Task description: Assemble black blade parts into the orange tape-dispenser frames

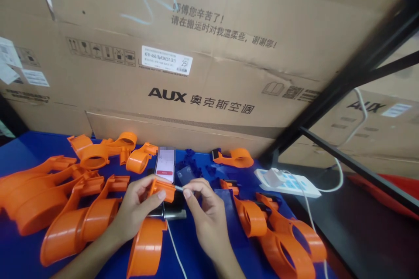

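My left hand is closed around the end of an orange plastic tape dispenser, pinching it between thumb and fingers. My right hand pinches a small toothed metal strip by its right end. The strip's other end meets the dispenser's right edge; whether it sits inside cannot be made out. Below my left hand is an orange ring; its link to the held part is hidden. A phone with a lit screen lies just beyond my hands.
Several orange dispensers crowd the left of the blue table; more lie right. Small dark blue parts lie behind the phone. A white power strip with cables is at right. A large carton stands behind.
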`<state>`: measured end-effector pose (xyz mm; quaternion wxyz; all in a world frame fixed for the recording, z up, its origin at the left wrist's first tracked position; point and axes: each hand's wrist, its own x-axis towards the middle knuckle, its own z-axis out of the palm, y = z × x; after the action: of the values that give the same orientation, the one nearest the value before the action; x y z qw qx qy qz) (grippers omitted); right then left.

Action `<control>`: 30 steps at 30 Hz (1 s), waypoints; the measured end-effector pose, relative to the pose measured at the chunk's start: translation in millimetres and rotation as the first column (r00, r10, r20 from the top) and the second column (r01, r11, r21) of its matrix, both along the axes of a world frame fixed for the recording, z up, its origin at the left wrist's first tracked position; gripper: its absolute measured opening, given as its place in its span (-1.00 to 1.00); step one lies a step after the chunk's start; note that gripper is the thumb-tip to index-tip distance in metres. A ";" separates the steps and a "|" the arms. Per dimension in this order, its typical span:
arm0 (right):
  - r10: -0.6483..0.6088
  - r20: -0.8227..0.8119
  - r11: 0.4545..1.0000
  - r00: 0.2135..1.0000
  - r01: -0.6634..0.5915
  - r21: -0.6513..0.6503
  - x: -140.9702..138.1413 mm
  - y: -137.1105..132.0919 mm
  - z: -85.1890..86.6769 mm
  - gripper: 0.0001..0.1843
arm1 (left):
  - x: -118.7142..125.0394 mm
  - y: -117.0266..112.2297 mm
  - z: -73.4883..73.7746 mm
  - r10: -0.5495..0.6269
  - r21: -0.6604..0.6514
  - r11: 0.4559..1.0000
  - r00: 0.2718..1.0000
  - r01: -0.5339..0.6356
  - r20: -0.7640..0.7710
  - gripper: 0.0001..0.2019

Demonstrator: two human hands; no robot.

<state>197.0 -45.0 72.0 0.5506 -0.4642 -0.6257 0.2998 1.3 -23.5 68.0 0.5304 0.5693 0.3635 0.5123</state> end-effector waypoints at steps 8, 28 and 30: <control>-0.150 -0.041 0.984 0.988 0.153 0.086 6.2 -1.1 -2.9 -0.83 | -8.1 -1.1 4.2 0.103 -0.102 0.992 0.966 -0.080 0.237 -0.80; 0.204 0.729 0.961 0.653 -0.276 -0.022 -14.7 -8.0 -25.6 -0.87 | -19.7 -0.3 6.7 0.055 -0.206 0.975 0.801 0.086 0.595 -0.76; 0.202 0.745 0.958 0.636 -0.286 -0.016 -18.9 -7.1 -31.1 -0.87 | -19.4 -0.3 5.9 0.037 -0.181 0.979 0.802 0.090 0.596 -0.76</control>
<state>178.0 -52.1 40.9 0.2274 -0.4276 -0.8659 0.1251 -18.1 -23.8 73.9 0.6793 0.3283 0.2201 0.6183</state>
